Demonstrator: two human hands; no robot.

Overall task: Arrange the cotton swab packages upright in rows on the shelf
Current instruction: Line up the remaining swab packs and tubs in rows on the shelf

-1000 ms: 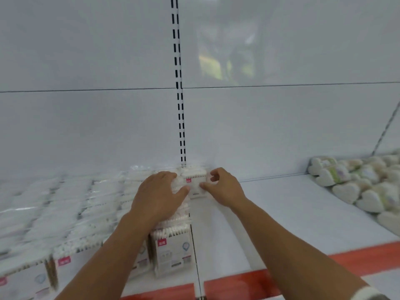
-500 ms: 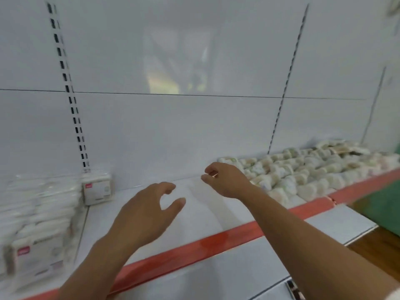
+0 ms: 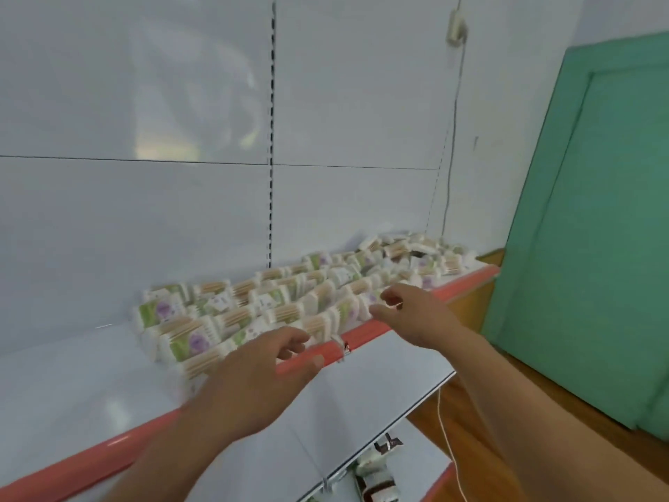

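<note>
Step, we judge: fetching. Packages (image 3: 253,306) lie right on shelf (image 3: 72,375). Our left hand (image 3: 253,378) and right hand (image 3: 416,317) hover, grips open, empty. Next: grasp nearest.

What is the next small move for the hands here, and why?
Probably close the right hand on the nearest cotton swab package: both it and the left hand hover open and empty, and the packages lie flat in a loose pile.

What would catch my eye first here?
A jumbled spread of swab packs covers the middle and right of the shelf. The left hand and right hand, both empty, hover at its red front edge. A green door fills the right side.
</note>
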